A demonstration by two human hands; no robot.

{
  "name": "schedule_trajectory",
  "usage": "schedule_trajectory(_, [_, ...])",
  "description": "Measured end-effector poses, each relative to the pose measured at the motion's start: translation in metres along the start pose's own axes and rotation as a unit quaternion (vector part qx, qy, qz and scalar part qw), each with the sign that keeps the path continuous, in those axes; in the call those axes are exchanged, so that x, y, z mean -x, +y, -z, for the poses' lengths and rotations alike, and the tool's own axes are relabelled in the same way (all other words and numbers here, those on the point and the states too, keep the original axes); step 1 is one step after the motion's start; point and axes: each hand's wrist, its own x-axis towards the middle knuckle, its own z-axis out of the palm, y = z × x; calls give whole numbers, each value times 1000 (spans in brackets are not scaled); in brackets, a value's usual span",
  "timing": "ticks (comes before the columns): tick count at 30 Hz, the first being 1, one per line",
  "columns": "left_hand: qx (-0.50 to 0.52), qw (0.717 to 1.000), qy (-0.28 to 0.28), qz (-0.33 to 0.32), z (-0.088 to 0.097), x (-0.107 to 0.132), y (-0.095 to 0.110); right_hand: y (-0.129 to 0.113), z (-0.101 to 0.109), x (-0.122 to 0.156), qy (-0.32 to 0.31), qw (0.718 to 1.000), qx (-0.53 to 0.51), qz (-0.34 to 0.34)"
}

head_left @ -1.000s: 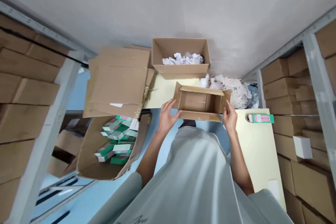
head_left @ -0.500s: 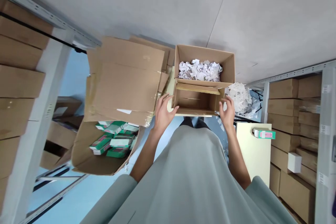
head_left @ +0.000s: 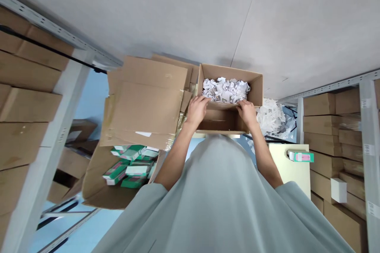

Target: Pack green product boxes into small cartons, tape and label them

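Two cardboard boxes stand one behind the other in front of me. The far cardboard box (head_left: 231, 70) has its top open and holds crumpled white paper (head_left: 226, 90). Closer to my body is a smaller open box (head_left: 218, 116) with bare brown walls inside. My left hand (head_left: 197, 110) is curled over the edge where the two boxes meet, on the left side. On the right side of that edge, my right hand (head_left: 247, 113) grips in the same way. The fingertips are partly hidden behind the cardboard.
Flattened cardboard (head_left: 151, 95) lies to the left, above a large carton (head_left: 97, 189) of green-and-white small boxes (head_left: 138, 168). White paper shreds (head_left: 270, 114) sit at right, near a pale table (head_left: 287, 170) with one green box (head_left: 300, 156). Shelves of cartons flank both sides.
Both hands have moved forward and inward, from beside the near box to the edge between the boxes, and their fingers have closed on it. The view has tilted slightly.
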Motion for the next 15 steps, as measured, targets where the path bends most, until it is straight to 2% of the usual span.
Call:
schedule_trajectory(4, [-7, 1000, 7, -12, -2, 1, -5, 3, 15, -7, 4, 998, -64, 15])
schedule_trajectory(7, [-8, 1000, 12, -10, -4, 2, -6, 14, 30, -40, 1, 997, -78, -12])
schedule_trajectory(9, [-6, 1000, 14, -10, -5, 2, -6, 23, 36, -71, -59, 995, -37, -65])
schedule_trajectory(12, [2, 1000, 19, -7, -6, 3, -5, 32, 34, -113, -196, 972, 5, -129])
schedule_trajectory(15, [15, 1000, 25, 0, -8, 5, -5, 34, 22, -133, -254, 957, -10, -138])
